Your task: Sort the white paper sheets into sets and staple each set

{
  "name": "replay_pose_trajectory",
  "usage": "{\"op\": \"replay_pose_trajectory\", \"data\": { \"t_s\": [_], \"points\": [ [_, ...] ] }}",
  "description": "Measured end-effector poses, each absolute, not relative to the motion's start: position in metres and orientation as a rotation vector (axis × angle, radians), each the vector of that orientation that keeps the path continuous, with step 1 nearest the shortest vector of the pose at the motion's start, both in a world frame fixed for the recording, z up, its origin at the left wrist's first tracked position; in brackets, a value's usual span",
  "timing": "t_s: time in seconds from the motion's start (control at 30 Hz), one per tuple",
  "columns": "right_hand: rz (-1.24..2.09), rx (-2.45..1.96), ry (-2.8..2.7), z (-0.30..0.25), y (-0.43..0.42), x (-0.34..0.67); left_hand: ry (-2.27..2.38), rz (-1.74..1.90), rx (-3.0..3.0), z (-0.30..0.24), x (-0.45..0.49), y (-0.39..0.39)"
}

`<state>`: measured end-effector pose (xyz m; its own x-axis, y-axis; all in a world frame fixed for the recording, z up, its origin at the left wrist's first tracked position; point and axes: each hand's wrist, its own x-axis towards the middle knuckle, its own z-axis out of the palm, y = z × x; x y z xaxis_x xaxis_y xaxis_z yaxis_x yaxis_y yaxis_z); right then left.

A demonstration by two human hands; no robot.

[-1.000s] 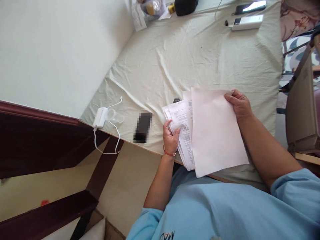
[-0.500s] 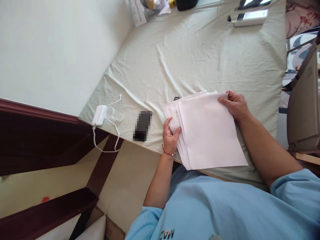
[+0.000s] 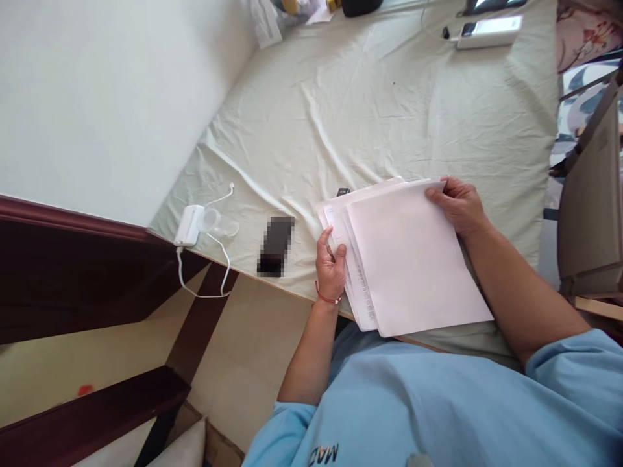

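A loose stack of paper sheets [image 3: 418, 259] is held between my two hands over the table's near edge. The top sheet is blank; lines of print show on the sheets fanned out beneath its left side. My left hand [image 3: 331, 264] grips the left edge of the stack, thumb on top and fingers partly under it. At the upper right corner, my right hand [image 3: 457, 202] pinches the paper between thumb and fingers. Just beyond the stack, a small dark object [image 3: 343, 191] is mostly covered by the sheets.
A pixelated dark object [image 3: 276, 246] lies left of the papers on the green cloth [image 3: 370, 123]. Further left are a white adapter [image 3: 189, 225] with a cable and a clear plastic cup [image 3: 221, 223]. A white power bank [image 3: 490, 32] lies far right; a brown chair [image 3: 591, 194] stands at the right.
The upper sheets have slid a little rightward and toward me, showing more print along the left side. My left thumb has lifted slightly and shifted left.
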<state>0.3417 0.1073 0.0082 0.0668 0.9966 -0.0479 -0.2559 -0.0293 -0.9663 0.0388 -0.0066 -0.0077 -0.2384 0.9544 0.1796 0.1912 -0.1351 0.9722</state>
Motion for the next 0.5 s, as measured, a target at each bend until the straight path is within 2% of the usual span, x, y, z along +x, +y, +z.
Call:
{"op": "replay_pose_trajectory", "data": {
  "t_s": [0.5],
  "points": [
    [1.232,-0.986,-0.659,0.01,0.119,0.358,1.446,1.454,1.311,-0.012,0.037,-0.006]
  ]
}}
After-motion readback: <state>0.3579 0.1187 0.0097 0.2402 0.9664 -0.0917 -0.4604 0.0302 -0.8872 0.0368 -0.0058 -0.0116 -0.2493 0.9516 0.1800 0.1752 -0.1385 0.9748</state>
